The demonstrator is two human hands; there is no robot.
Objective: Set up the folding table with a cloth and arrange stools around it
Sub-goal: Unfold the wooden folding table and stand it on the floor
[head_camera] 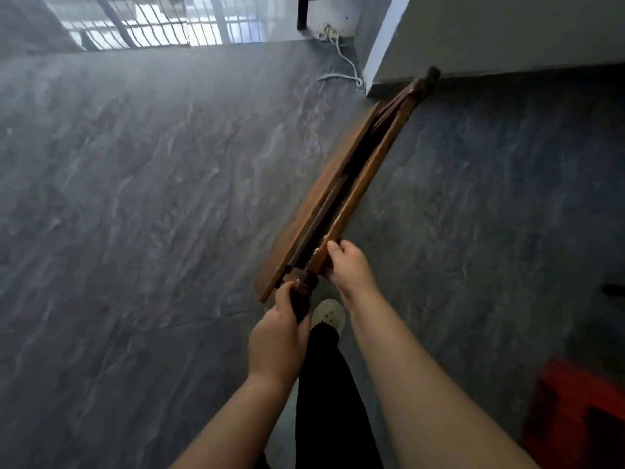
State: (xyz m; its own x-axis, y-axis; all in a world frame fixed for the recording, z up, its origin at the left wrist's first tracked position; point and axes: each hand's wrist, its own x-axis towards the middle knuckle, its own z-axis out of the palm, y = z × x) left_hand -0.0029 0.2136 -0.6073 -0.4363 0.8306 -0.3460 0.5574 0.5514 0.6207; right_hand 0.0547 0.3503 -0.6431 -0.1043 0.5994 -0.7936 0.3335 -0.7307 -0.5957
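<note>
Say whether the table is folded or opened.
Folded: the table has its legs flat against the top, gripped by left hand and right hand.

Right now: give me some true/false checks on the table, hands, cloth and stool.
1. Left hand and right hand both grip the table. True.
2. The table stands unfolded on its legs. False: it is folded flat, with the legs against the top.
3. A cloth covers the table. False: the wood is bare and no cloth is in view.
4. A red stool sits at lower right. True, though it is blurred.
5. A white cable lies on the floor by the wall. True.
</note>
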